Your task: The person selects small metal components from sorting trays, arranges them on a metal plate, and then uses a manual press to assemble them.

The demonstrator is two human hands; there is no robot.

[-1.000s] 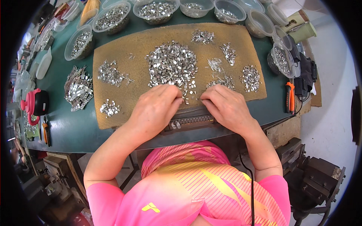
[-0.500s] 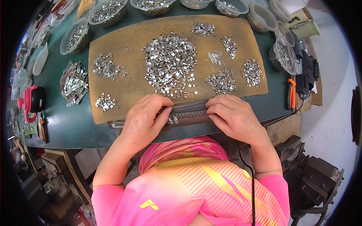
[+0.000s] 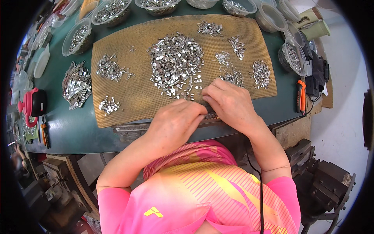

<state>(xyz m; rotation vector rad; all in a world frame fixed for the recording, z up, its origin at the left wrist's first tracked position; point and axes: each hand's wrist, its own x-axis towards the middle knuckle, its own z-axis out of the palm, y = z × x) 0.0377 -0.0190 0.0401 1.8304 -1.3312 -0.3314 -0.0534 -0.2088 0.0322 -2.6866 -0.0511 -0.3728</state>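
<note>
Spanning my view, the green table curves along its near edge just in front of the person, so I would keep both wrists from sweeping anything over that side. On it lies the tan textured mat, bordered at the back by see-through bowls; I'd lift rather than drag in that direction. The mat's left side offers wider spacing between heaps, while 5 small heaps crowd its right. A dark metal bar runs along the mat's near edge, partly covered by the left hand, whose grip is narrow, fingertips drawn together over the bar. The right hand sits just beside it, its grip narrow too; I cannot tell whether either one holds a piece. The central heap of small metal pieces lies on the mat beyond both hands, with a heap of thin pins right by the right knuckles. I'd brace the left hand on the bar, keep right-hand moves short and low, and pinch only 1 of the loose pieces at a time, since they probably slip easily.
</note>
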